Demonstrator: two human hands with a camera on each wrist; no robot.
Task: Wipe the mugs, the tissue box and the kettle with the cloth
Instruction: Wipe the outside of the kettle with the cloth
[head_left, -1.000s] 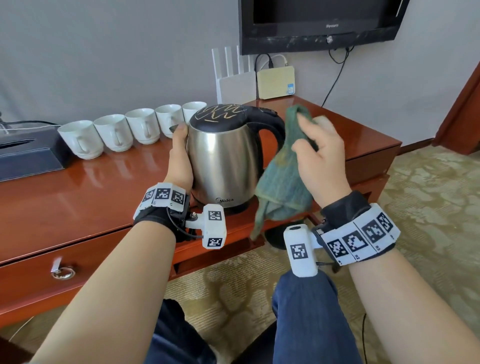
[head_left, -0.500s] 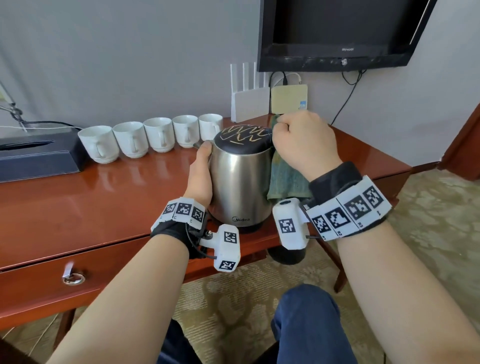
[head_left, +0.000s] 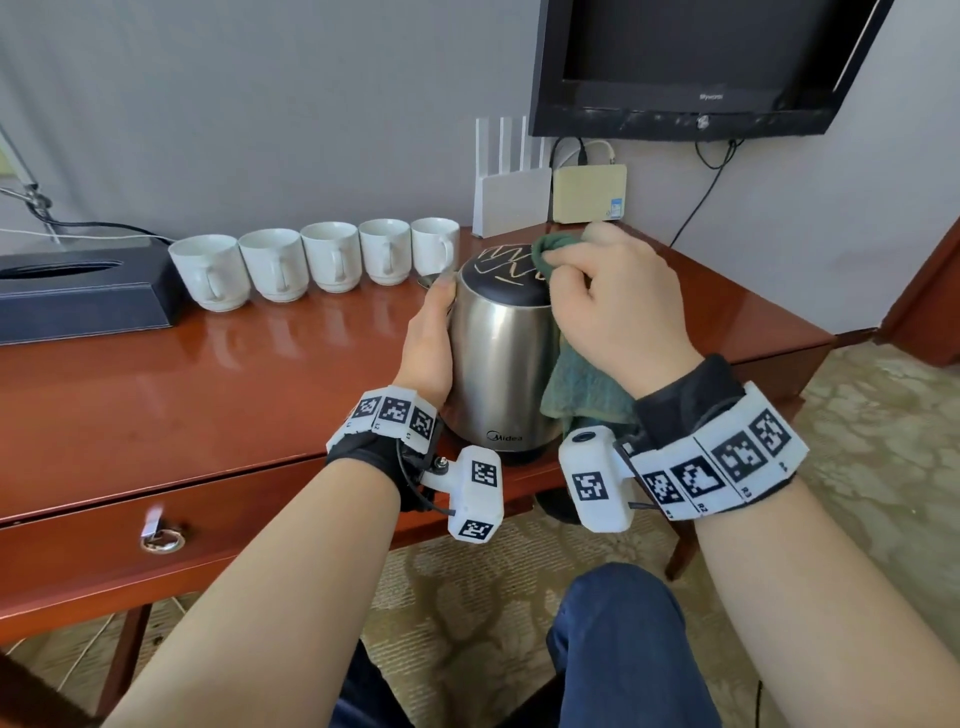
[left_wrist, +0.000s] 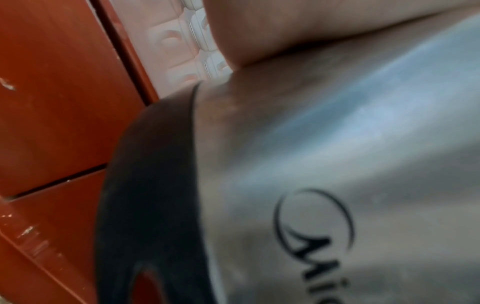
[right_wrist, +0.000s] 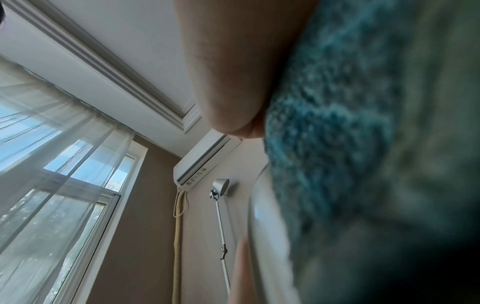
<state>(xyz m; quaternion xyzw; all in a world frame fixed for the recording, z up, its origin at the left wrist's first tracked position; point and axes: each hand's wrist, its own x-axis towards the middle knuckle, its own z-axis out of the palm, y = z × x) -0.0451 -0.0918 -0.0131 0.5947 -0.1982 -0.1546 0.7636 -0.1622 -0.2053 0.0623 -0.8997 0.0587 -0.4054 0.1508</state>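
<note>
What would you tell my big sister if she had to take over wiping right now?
Left hand: open, pressed flat against the side of the kettle to steady it.
Right hand: grips the green cloth, bunched on the kettle's black lid, the rest hanging down its right side.
The kettle stands upright near the desk's front edge. Five white mugs line the back; the dark tissue box sits left of them.
Under way: wiping the kettle. Whether the mugs and box are wiped cannot be told.
</note>
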